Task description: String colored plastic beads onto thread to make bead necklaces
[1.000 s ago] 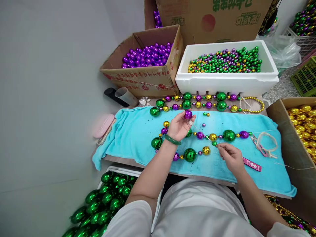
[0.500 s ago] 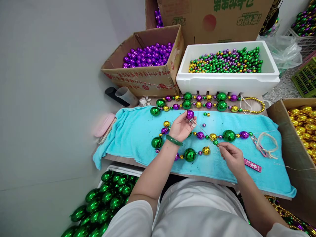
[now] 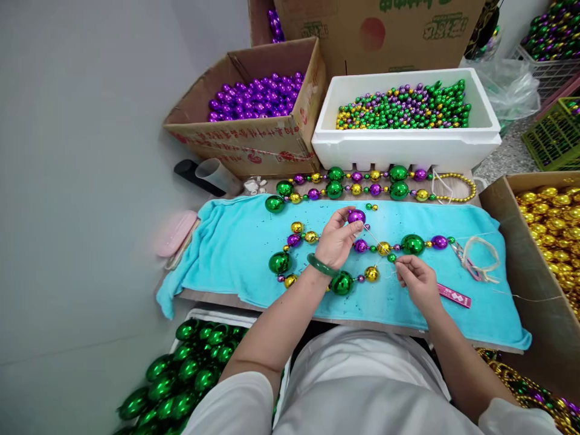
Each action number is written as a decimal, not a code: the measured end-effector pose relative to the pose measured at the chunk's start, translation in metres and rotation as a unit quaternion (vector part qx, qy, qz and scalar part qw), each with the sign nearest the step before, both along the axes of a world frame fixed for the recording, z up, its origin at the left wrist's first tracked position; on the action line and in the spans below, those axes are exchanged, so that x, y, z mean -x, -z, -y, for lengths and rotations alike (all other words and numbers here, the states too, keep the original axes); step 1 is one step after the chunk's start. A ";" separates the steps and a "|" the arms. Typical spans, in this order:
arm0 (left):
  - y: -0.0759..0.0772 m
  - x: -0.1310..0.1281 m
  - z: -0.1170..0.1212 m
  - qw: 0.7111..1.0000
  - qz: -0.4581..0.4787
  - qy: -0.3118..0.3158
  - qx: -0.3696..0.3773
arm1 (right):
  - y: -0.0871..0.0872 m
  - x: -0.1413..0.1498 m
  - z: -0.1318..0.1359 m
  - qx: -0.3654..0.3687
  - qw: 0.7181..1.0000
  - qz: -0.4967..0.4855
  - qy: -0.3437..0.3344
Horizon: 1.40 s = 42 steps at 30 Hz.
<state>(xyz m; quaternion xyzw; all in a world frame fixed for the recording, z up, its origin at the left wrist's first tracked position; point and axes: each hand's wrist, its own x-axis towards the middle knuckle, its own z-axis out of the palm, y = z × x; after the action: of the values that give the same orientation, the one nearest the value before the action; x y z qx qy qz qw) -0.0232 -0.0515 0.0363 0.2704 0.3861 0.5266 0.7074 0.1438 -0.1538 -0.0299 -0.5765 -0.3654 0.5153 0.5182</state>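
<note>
My left hand point(image 3: 336, 241), with a green bangle at its wrist, holds a shiny purple bead point(image 3: 356, 217) between closed fingers. A thin needle point(image 3: 375, 236) runs from beside that bead down to my right hand point(image 3: 417, 277). A small green bead point(image 3: 392, 258) sits on the needle close to my right fingertips, which are pinched together on its lower end. Below and around my hands a bead string point(image 3: 412, 244) of green, purple and gold curves over the turquoise towel point(image 3: 244, 241). One end of it stops at a gold bead point(image 3: 371, 273).
A finished-looking bead necklace point(image 3: 399, 191) lies behind the towel. Beyond it stand a carton of purple beads point(image 3: 244, 142) and a white foam box point(image 3: 403, 148) of small beads. Scissors point(image 3: 469, 263) and a pink strip point(image 3: 454, 296) lie right; a carton of gold beads point(image 3: 507, 241) borders them.
My left hand has moved right with the purple bead, nearer to my right hand. The right hand keeps its pinch, and the whole view has shifted slightly.
</note>
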 end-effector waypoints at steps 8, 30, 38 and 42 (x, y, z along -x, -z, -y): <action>0.011 0.000 0.002 0.934 -0.153 0.323 -0.007 | 0.000 -0.002 -0.007 -0.021 0.999 -0.021 0.020; 0.034 -0.037 -0.091 0.959 -0.221 0.158 -0.083 | -0.003 -0.033 -0.003 -0.032 0.996 -0.017 0.086; 0.007 -0.017 -0.064 0.986 -0.020 0.160 0.040 | -0.004 -0.032 -0.003 -0.018 0.996 -0.011 0.082; 0.006 -0.018 -0.061 0.985 -0.015 0.165 0.040 | -0.005 -0.030 -0.003 -0.017 0.996 -0.014 0.086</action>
<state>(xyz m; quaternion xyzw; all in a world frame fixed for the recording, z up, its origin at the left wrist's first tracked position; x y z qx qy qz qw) -0.0055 0.0099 0.0304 0.3097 0.3675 0.3822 0.7893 0.1739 -0.1509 -0.0254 -0.5897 -0.3154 0.4710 0.5753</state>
